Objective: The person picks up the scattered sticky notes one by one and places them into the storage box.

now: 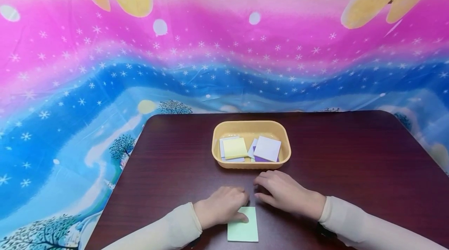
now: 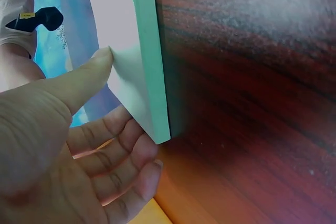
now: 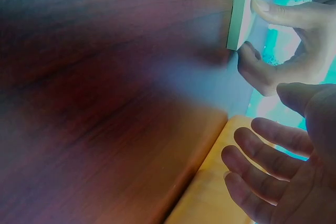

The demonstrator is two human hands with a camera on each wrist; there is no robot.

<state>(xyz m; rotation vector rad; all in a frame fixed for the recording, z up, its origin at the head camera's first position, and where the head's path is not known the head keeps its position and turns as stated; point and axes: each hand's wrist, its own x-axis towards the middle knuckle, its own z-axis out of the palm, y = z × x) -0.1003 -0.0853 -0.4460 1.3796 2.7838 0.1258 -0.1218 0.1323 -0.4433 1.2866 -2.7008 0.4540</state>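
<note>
A pale green pad of sticky notes lies on the dark table close to the person. My left hand holds it at its far end, thumb on the top face and curled fingers at the edge; the left wrist view shows the thick green side of the pad. To the right, apart from the pad, my right hand hovers low over the table with loosely bent fingers and nothing in it. Just beyond both hands stands a yellow tray.
Inside the tray are a yellow note pad, a pale lilac pad, a purple piece and other pale pads partly covered. The dark wooden table ends at a printed pink and blue cloth behind.
</note>
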